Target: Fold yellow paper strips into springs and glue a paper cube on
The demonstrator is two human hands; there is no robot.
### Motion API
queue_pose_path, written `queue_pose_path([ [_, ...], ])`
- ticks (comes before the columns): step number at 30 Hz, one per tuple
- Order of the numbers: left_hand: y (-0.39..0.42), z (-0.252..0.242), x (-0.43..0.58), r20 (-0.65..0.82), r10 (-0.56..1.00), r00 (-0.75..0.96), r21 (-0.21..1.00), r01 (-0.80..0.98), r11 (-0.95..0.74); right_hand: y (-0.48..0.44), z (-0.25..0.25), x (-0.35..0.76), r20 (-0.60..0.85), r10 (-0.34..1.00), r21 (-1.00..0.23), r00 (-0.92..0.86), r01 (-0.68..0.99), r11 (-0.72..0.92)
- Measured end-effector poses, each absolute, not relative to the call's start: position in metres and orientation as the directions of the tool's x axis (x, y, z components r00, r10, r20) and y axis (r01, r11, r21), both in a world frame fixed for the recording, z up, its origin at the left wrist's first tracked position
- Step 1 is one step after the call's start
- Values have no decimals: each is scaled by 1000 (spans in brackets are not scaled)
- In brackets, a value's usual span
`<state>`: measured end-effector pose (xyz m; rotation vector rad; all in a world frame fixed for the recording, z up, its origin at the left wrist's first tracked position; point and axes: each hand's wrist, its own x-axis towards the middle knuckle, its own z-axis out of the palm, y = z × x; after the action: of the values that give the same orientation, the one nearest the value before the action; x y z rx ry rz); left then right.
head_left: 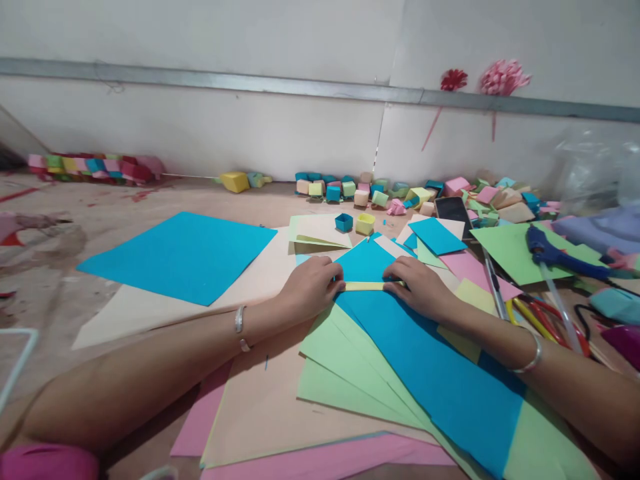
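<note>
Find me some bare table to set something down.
Bare tabletop lies between the large blue sheet and the yellow paper block, and left of that sheet. It's crowded under your left hand and right hand, with overlapping sheets, and farther right, with a phone and glue gun.

Both arms reach forward here, the left forearm [160, 363] slanting in from one side, the right forearm [495, 337] from the other! Out front, short of the far edge of the bench [195, 193], the left hand [314, 285] and right hand [419, 287] face each other, a gap between them. Fingers [327, 268] curled on both, thumbs [399, 290] tucked into a pinch, backs of the hands upward, wrists [261, 319] nearly straight.
</note>
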<state>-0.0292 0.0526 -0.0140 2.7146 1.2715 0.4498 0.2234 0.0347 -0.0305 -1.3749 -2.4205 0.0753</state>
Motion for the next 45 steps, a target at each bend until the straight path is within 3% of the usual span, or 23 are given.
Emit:
queue_pose_path([
  [9, 54, -8, -33, 80, 767, 637, 359, 700, -618, 33, -17, 228, 128, 849, -243, -513, 814, 528],
  [18, 44, -9, -30, 169, 688, 706, 304, 626, -718, 21, -9, 226, 53, 845, -267, -532, 808, 525],
  [22, 42, -12, -30, 208, 710, 673, 334, 633, -698, 18, -14, 224, 211, 758, -187, -617, 736, 651],
  [28, 43, -12, -28, 219, 647, 730, 321, 573, -754, 12, -21, 217, 429, 691, -5, -582, 764, 646],
  [34, 47, -21, -30, 372, 609, 701, 288, 536, -793, 11, -23, 218, 546, 639, -67, -542, 731, 679],
  [38, 44, -20, -31, 456, 538, 709, 142, 539, -830, 13, -24, 218, 503, 685, -157, -528, 723, 673],
  [41, 36, -15, -28, 438, 508, 742, 48, 545, -837, 10, -25, 215, 516, 652, -143, -555, 695, 705],
  [45, 25, -9, -24, 382, 508, 772, 15, 544, -839, 0, -22, 210, 586, 554, -75, -591, 641, 764],
])
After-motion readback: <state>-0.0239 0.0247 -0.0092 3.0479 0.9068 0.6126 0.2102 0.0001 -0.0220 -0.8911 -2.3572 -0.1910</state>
